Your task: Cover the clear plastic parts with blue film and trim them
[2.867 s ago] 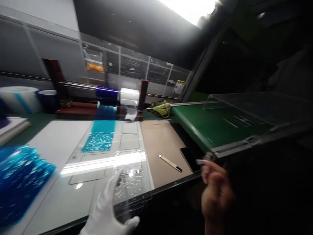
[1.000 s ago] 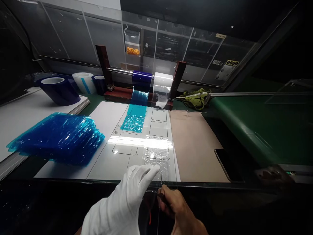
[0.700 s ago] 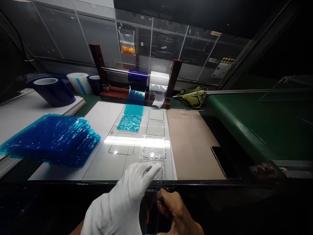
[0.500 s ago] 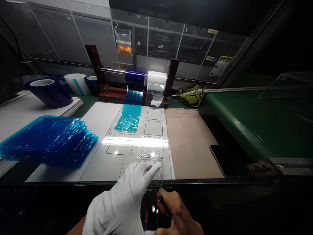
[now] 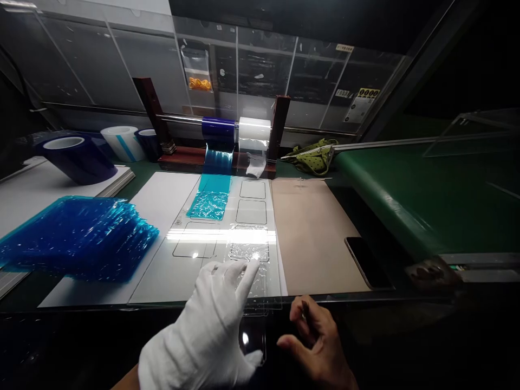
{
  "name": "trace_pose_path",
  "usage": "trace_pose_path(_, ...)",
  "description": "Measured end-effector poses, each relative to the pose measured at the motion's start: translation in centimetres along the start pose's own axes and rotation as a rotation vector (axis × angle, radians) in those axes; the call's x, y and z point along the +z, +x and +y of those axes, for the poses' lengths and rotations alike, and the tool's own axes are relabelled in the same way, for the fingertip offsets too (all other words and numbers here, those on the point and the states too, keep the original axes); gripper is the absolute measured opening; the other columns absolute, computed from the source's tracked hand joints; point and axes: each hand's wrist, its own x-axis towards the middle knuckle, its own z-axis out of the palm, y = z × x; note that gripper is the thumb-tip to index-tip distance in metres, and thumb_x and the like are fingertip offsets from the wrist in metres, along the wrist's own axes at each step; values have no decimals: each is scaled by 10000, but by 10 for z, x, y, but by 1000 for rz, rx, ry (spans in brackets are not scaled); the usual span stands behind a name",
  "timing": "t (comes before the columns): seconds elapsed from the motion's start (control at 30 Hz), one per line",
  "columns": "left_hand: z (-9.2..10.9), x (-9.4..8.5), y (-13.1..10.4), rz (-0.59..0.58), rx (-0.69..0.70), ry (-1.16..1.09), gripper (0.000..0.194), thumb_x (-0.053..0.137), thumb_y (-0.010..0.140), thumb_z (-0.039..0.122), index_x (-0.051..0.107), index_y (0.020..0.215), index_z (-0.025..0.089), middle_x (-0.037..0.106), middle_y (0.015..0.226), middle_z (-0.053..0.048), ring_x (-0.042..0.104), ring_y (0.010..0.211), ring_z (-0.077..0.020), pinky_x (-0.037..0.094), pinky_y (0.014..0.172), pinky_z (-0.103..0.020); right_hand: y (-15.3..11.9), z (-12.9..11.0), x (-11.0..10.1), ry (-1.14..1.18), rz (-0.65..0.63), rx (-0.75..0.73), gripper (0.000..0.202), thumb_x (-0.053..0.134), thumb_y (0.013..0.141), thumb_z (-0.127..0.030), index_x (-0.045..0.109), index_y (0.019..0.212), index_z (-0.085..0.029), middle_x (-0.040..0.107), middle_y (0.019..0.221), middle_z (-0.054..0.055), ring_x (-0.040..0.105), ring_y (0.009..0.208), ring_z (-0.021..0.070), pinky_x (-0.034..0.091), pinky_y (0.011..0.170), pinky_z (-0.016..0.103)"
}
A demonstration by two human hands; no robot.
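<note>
My left hand, in a white glove, grips a clear thin panel by its edges, between the fingertips at the top and the thumb below. The panel stands over the near edge of the table, and its dark middle mirrors a light. To the right is my bare right hand, apart from the panel, with its fingers curled and its thumb held away from them. Beyond the left hand lies a clear sheet with rounded outlines on it. A crinkled clear film piece rests on one outline.
A wooden stand holds a blue film roll and a white roll; a blue strip hangs onto the sheet. Stacked blue films lie left. A phone rests on brown board. A green-covered surface stands right.
My right hand has let go of the panel's edge and moved right, its fingers opening. The left hand keeps hold of the panel. The whole view has shifted slightly.
</note>
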Motion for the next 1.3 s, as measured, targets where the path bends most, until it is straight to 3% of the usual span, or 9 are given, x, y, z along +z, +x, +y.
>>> trace_pose_path(0.17,0,8,-1,75,72,39,1018,666,535,368,223,1427,151,446,1278,-157,427,1115,-366,326,983,-556,25,-12,-2,-115,-35,-102,158,570,837,-361,586,897,-217,500,613,-34,484,539,114,426,523,215)
trace_pose_path(0.3,-10,9,-6,54,-51,-89,1090,727,481,404,249,1436,186,424,1334,-168,403,1187,-421,327,990,-610,67,26,-18,-549,31,-41,232,407,924,-322,576,1020,-194,598,722,7,571,613,136,452,581,235)
trace_pose_path(0.4,-27,6,-12,-165,-183,-741,1085,705,526,617,250,1438,245,402,1409,-141,406,1263,-386,376,1014,-571,98,68,-40,-730,61,4,263,375,906,-247,600,1017,-171,663,913,90,636,772,213,479,649,313)
trace_pose_path(0.5,-40,7,-15,-383,-220,-1600,1010,335,670,853,324,1409,165,427,1418,-156,437,1279,-329,361,1058,-526,111,88,-54,-793,42,-8,297,399,879,-238,614,1059,-140,669,1005,146,643,885,282,501,716,399)
trace_pose_path(0.63,-43,16,-14,-413,-474,-2061,1300,-51,549,926,340,1372,-2,432,1383,-261,471,1246,-353,369,1033,-549,103,57,-50,-792,16,-124,478,508,863,-394,508,1268,-141,609,1213,155,578,1098,299,494,872,450)
trace_pose_path(0.8,-43,21,-11,-418,-505,-2251,1320,68,489,979,408,1324,15,457,1359,-261,451,1257,-381,337,1038,-590,84,-23,-27,-618,-132,-434,700,615,810,-449,341,1406,-207,547,1323,122,507,1222,290,433,1009,489)
trace_pose_path(0.9,-42,16,-4,-361,-496,-2034,1083,305,624,902,413,1329,87,503,1329,-206,456,1259,-349,356,1041,-560,78,-47,-13,-617,-188,-524,834,640,779,-477,244,1457,-197,521,1355,130,478,1253,314,384,1052,522)
trace_pose_path(1.1,-36,29,28,229,-652,-199,1065,702,538,593,305,1358,42,426,1304,-281,458,1172,-470,383,925,-609,66,-43,32,-689,-139,-550,1067,659,722,-523,69,1495,-87,409,1434,201,389,1310,381,374,1031,579)
trace_pose_path(1.3,-35,32,40,189,-566,89,678,299,885,419,207,1367,-48,458,1212,-291,547,1024,-404,433,783,-518,66,-31,82,-753,-61,-437,1183,717,648,-333,-58,1472,11,305,1453,299,313,1341,416,386,1001,618)
